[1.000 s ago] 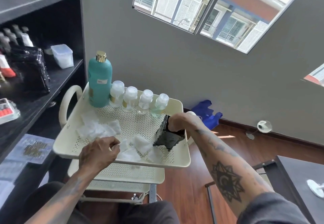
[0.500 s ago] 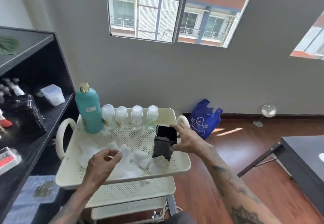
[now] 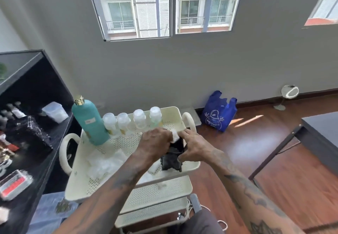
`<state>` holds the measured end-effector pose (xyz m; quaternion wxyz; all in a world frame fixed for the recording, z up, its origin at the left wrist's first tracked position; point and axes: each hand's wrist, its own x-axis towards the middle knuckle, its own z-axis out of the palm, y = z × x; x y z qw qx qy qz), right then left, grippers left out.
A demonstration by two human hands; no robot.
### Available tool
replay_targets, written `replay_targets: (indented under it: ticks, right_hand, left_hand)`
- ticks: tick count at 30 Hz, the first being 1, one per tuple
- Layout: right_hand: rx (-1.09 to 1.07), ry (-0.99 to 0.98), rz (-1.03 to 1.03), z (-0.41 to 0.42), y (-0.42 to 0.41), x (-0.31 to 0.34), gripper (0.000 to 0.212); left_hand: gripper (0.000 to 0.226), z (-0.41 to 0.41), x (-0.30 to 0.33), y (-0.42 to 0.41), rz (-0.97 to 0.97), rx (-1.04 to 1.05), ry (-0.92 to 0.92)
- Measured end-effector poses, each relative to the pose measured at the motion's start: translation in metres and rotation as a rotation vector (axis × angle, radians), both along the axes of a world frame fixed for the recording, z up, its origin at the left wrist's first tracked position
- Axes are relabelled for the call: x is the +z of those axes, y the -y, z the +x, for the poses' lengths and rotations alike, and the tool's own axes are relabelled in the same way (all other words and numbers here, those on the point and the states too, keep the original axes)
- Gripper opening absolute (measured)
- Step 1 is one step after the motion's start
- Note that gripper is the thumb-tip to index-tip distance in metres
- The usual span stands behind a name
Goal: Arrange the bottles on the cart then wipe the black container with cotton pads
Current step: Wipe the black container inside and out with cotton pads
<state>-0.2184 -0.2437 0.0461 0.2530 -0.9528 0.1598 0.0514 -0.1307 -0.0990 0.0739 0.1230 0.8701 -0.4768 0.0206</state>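
The cream cart's top tray (image 3: 78, 182) carries a tall teal bottle (image 3: 90, 122) with a gold cap at its far left corner. Beside it stands a row of several small clear bottles (image 3: 132, 122) along the far rim. The black container (image 3: 172, 157) stands at the tray's near right. My right hand (image 3: 194, 146) grips its right side. My left hand (image 3: 155, 145) holds a white cotton pad (image 3: 175, 135) against the container's top rim. More cotton pads (image 3: 106, 162) lie loose on the tray's middle.
A black shelf unit (image 3: 33, 142) with boxes and small bottles stands left of the cart. A blue bag (image 3: 218, 114) and a round mirror (image 3: 289, 93) sit on the wooden floor by the wall. A dark table (image 3: 321, 136) is at the right.
My left hand lifted a cotton pad off the tray and brought it right to the container's top. My right hand stayed on the container. The view tilted up.
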Motion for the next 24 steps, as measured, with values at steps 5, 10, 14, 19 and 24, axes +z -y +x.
replay_targets:
  ticks: [5, 10, 14, 19, 24]
  right_hand:
    - [0.004, 0.05, 0.048, -0.004, 0.004, -0.003, 0.081]
    - [0.005, 0.05, 0.069, -0.005, 0.006, -0.007, 0.084]
    - [0.016, 0.041, 0.075, -0.004, 0.006, -0.01, 0.088]
    - [0.016, 0.015, 0.052, 0.0, 0.007, -0.005, 0.091]
    - [-0.003, -0.007, 0.003, 0.0, 0.006, -0.001, 0.092]
  left_hand:
    - [0.019, 0.014, -0.003, 0.018, 0.336, -0.08, -0.097]
    - [0.02, 0.023, 0.001, 0.032, 0.621, -0.101, -0.254]
    - [0.021, 0.022, 0.007, 0.043, 0.858, -0.103, -0.371]
    - [0.048, 0.023, 0.02, 0.043, 0.845, -0.083, -0.576]
    - [0.038, 0.045, 0.041, -0.017, 0.228, -0.052, -0.805]
